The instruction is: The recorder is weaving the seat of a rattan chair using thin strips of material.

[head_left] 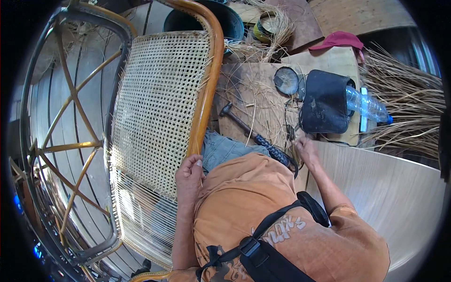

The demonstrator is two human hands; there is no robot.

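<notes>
Orange shirt (251,188) at five o'clock, left hand (189,175) curled at seven beside woven chair back (157,98), right hand (307,151) at three, both grips unclear.

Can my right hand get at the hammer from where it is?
Probably yes: the hammer lies just left of your right hand, its handle largely uncovered, with only thin loose strands seeming to be around it.

Head-worn fisheye, close, facing down
</notes>
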